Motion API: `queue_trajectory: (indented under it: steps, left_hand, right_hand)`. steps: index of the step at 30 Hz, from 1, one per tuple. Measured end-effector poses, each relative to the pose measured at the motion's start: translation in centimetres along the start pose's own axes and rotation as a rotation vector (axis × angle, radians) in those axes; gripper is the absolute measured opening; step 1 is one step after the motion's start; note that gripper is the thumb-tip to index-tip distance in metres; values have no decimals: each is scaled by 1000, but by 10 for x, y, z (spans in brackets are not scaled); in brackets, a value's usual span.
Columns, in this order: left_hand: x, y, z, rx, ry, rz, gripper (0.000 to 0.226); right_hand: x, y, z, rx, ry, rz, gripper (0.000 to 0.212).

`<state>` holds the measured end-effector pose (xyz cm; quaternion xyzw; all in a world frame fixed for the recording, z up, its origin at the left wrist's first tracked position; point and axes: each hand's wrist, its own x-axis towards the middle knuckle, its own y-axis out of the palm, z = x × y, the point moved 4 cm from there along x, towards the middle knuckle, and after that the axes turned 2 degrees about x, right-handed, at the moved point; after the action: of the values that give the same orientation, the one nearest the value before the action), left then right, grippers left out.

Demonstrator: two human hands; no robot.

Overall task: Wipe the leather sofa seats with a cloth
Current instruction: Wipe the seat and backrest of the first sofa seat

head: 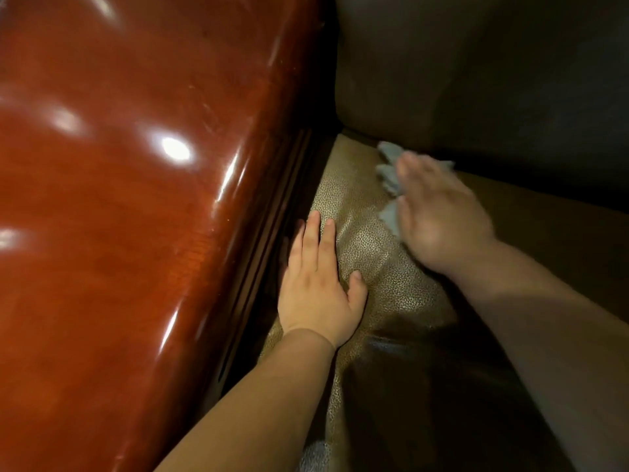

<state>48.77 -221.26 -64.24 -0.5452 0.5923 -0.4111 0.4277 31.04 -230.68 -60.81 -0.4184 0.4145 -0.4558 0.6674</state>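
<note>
cloth (388,175): pale grey rag, at about 1 o'clock from frame centre, bunched on the seat cushion (367,240) near the back corner.
right hand (439,212): blurred, palm down on the cloth, fingers fairly straight; whether any curl under it, cannot tell.
left hand (318,284): flat and spread on the seat at 6 o'clock of centre, holding nothing, just beside the glossy wooden armrest (136,199).
handling: looks light, limp, likely to crumple; best pressed under a flat palm at its middle.
leather: grainy, probably slick; backrest (476,69) dark at 1 o'clock.
</note>
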Motion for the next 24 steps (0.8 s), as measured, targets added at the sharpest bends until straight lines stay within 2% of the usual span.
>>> queue_trajectory:
  steps: [3,6,9,14,17,20,24]
  left_hand:
    - [1,5,2,-9,-11,-7,81]
    - [2,6,2,-25,-9,-14,83]
    - [0,6,2,-23,-14,-11,81]
    - [-1,5,-1,-6,-26,24,84]
    - [-2,6,0,-38,-30,-3,84]
    - [-1,9,2,-28,-38,-8,84]
    - [-2,9,-1,-9,-19,-2,84]
  right_hand:
    - [4,0,-4,-11,24,35,63]
    - [40,17,37,-26,-75,9,64]
    - [77,29,71,35,-121,58,57]
    - [40,10,37,33,-212,85,60]
    - [18,3,9,-35,-141,103,68]
    - [44,18,32,-78,-78,51,71]
    - [74,29,61,-28,-108,31,66]
